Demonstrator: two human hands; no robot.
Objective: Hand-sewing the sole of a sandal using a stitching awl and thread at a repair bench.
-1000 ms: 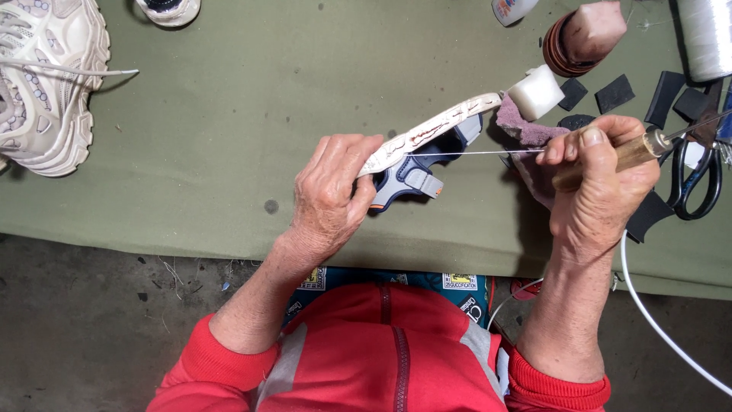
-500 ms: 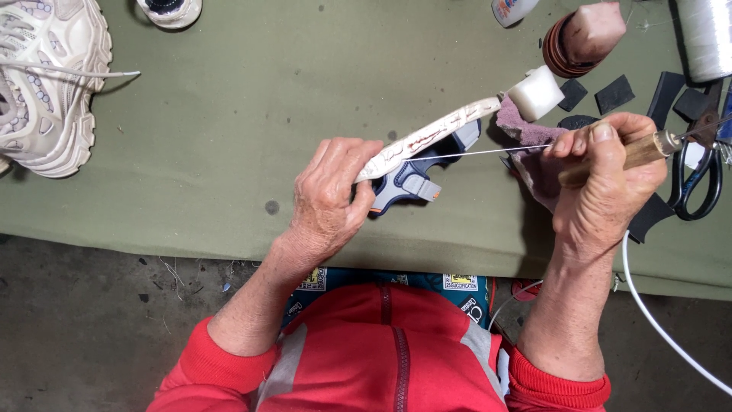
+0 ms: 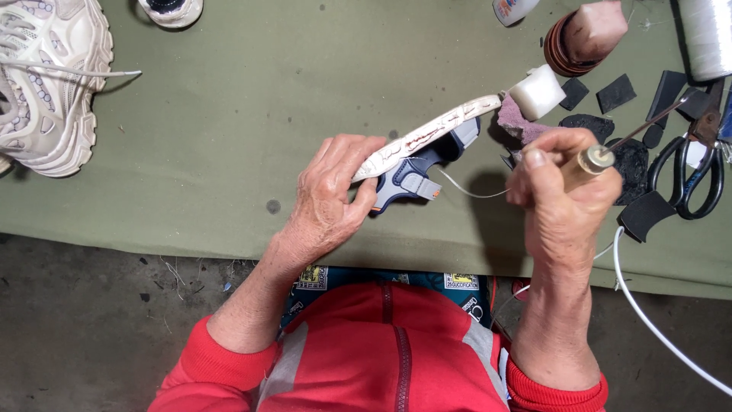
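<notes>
My left hand grips a small sandal on its side, its white patterned sole facing up and its navy and grey straps below. My right hand is closed on a wooden-handled awl whose thin metal shaft points up and right, away from the sandal. A white thread sags between the sandal's strap and my right hand. Both hands hover over the green cloth-covered table.
A white sneaker lies at the far left. Black scissors, black rubber scraps, a white wax block, a pink stone, a thread spool and a round tin crowd the right. A white cord hangs off the table edge.
My right hand has drawn the awl out of the sandal and swung it to the right; the thread now hangs slack between sandal and hand. The left hand holds steady.
</notes>
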